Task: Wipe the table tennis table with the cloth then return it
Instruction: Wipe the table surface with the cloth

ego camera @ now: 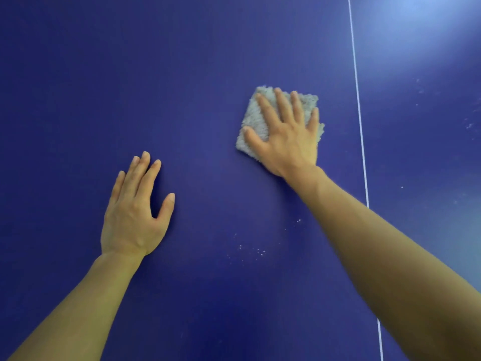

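Note:
The blue table tennis table fills the whole view. A folded grey fluffy cloth lies flat on it, right of centre. My right hand presses down on the cloth with the palm flat and the fingers spread, covering most of it. My left hand rests flat on the bare table surface at the lower left, fingers together and thumb out, holding nothing.
A thin white line runs down the table just right of the cloth. White specks of dust lie between my forearms, and more specks lie right of the line. Bright glare shows at the top right.

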